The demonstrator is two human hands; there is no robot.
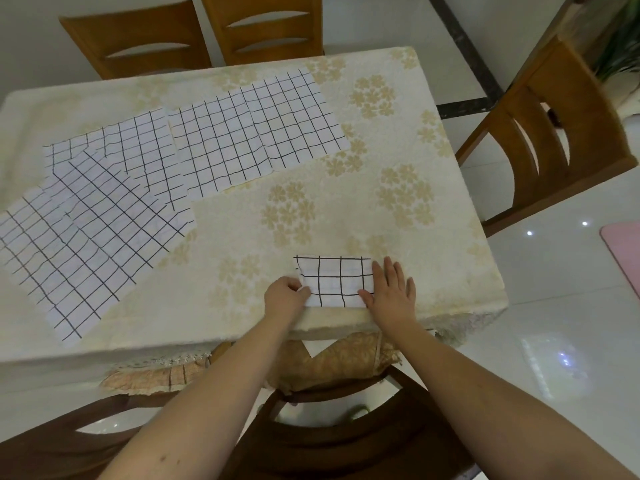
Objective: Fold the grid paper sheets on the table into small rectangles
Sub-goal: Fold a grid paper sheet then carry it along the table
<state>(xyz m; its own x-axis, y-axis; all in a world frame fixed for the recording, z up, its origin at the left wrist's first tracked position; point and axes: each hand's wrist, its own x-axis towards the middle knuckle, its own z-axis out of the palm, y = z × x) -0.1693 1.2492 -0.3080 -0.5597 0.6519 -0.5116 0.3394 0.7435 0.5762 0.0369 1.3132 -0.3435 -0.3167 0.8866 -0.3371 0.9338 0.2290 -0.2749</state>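
While the left hand (286, 295) pinches the folded paper (335, 281) at its left edge, the right hand (391, 289) presses flat opposite; paper looks light, thin, slides easily.

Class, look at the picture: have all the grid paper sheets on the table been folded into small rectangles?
No: only the folded sheet between the left hand and right hand is small; unfolded sheets lie flat farther back.

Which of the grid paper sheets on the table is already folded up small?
The folded grid paper near the table's front edge, between the left hand and right hand. The other sheets lie flat and unfolded farther back and left.
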